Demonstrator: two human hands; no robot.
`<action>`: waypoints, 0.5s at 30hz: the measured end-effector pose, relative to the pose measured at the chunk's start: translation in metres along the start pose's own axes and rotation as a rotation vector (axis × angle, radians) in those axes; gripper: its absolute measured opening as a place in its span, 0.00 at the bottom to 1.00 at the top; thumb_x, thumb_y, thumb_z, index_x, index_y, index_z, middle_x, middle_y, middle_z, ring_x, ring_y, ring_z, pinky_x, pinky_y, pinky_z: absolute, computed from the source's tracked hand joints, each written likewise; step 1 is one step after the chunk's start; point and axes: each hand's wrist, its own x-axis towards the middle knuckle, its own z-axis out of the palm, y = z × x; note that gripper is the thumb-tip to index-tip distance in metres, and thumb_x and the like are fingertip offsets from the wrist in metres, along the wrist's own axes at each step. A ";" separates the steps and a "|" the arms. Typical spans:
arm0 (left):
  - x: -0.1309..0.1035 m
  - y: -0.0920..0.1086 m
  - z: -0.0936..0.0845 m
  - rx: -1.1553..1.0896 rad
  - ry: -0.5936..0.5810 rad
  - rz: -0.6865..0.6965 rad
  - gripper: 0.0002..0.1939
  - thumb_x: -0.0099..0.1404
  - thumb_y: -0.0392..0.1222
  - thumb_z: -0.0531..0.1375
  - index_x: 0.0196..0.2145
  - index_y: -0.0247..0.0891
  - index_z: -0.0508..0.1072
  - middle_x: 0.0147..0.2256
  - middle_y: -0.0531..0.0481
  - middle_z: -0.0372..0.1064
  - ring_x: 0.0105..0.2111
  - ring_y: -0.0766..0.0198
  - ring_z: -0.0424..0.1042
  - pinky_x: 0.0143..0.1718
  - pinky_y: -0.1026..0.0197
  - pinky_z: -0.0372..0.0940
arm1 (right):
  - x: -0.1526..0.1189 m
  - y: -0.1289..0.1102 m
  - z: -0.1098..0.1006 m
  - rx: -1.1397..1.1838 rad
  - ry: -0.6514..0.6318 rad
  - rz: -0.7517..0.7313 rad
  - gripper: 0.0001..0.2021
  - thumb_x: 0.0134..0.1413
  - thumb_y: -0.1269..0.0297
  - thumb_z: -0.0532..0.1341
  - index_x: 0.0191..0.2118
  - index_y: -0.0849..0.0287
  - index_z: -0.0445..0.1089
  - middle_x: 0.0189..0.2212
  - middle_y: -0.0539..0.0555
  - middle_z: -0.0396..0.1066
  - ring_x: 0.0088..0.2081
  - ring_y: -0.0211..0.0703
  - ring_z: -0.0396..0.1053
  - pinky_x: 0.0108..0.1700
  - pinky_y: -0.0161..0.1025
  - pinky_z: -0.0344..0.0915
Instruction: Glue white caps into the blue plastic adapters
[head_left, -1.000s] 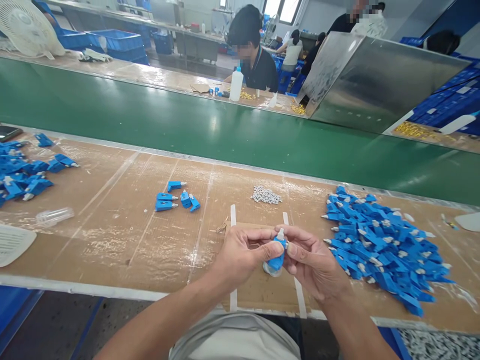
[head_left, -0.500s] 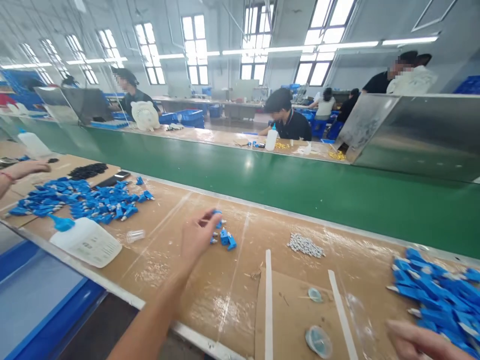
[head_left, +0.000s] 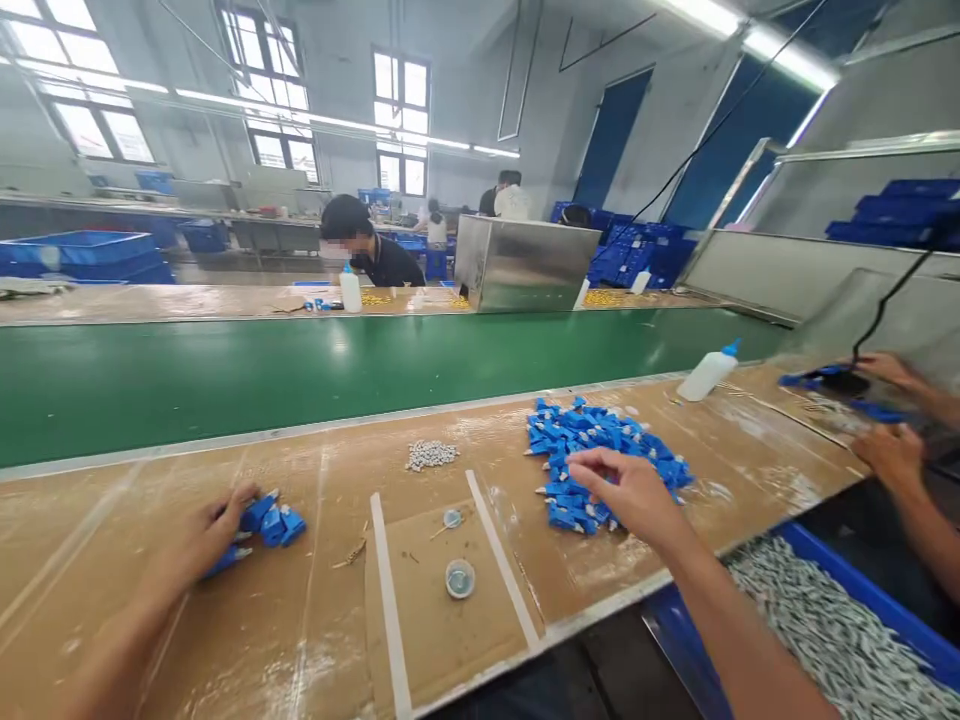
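Observation:
In the head view, my left hand [head_left: 206,540] is low over the board at the left, its thumb and index finger apart. It lies against a small group of blue plastic parts [head_left: 281,525] with pale tips; its palm and lower fingers hide some of them. My right hand [head_left: 630,495] hovers at the near side of a large heap of similar blue parts [head_left: 592,435]. Its fingers are stretched and apart from the thumb, with nothing visible in them. Between my hands lie a pile of small grey pieces [head_left: 433,455] and a small clear cup [head_left: 460,578].
A cardboard sheet [head_left: 420,640] with white tape strips lies in front. Beyond runs a green conveyor belt [head_left: 360,375]. A white bottle [head_left: 705,378] lies tilted at right. A co-worker's hands [head_left: 892,455] work there, above a blue bin [head_left: 900,600] of grey parts.
The view has swung to the right, bringing the right-hand co-worker's hands and bin into sight. My right hand is now over the large heap; my left remains by the small group.

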 end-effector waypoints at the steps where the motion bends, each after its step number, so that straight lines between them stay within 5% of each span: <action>1: 0.007 -0.007 -0.002 0.009 -0.042 -0.012 0.32 0.50 0.76 0.59 0.27 0.44 0.79 0.28 0.53 0.81 0.36 0.51 0.78 0.39 0.56 0.70 | 0.012 0.006 -0.004 -0.080 0.012 -0.001 0.18 0.66 0.55 0.57 0.46 0.62 0.78 0.33 0.57 0.77 0.33 0.46 0.73 0.38 0.44 0.73; 3: 0.015 -0.014 -0.010 0.031 -0.092 -0.060 0.29 0.52 0.73 0.60 0.30 0.43 0.80 0.29 0.53 0.81 0.39 0.50 0.78 0.41 0.55 0.70 | 0.036 0.014 -0.005 -0.218 -0.030 -0.038 0.12 0.64 0.62 0.59 0.44 0.62 0.78 0.37 0.59 0.76 0.39 0.48 0.73 0.46 0.47 0.71; 7: 0.004 0.002 -0.025 0.121 0.059 -0.167 0.24 0.57 0.68 0.58 0.38 0.48 0.80 0.34 0.56 0.82 0.43 0.50 0.77 0.43 0.54 0.69 | 0.081 0.021 0.018 -0.480 -0.292 -0.166 0.08 0.64 0.65 0.63 0.46 0.62 0.75 0.45 0.58 0.74 0.45 0.47 0.73 0.50 0.49 0.71; 11: -0.027 0.031 -0.031 -0.003 0.135 -0.064 0.21 0.60 0.65 0.58 0.43 0.55 0.80 0.45 0.60 0.81 0.47 0.51 0.77 0.49 0.51 0.69 | 0.106 0.029 0.046 -0.714 -0.503 -0.222 0.15 0.66 0.59 0.63 0.54 0.60 0.70 0.52 0.58 0.72 0.48 0.48 0.74 0.49 0.51 0.74; 15: -0.064 0.053 -0.024 -0.183 0.086 0.015 0.22 0.59 0.66 0.60 0.42 0.54 0.82 0.44 0.57 0.81 0.46 0.51 0.77 0.52 0.52 0.68 | 0.113 0.034 0.061 -0.874 -0.590 -0.261 0.17 0.66 0.59 0.63 0.56 0.61 0.69 0.53 0.59 0.71 0.49 0.49 0.74 0.49 0.51 0.74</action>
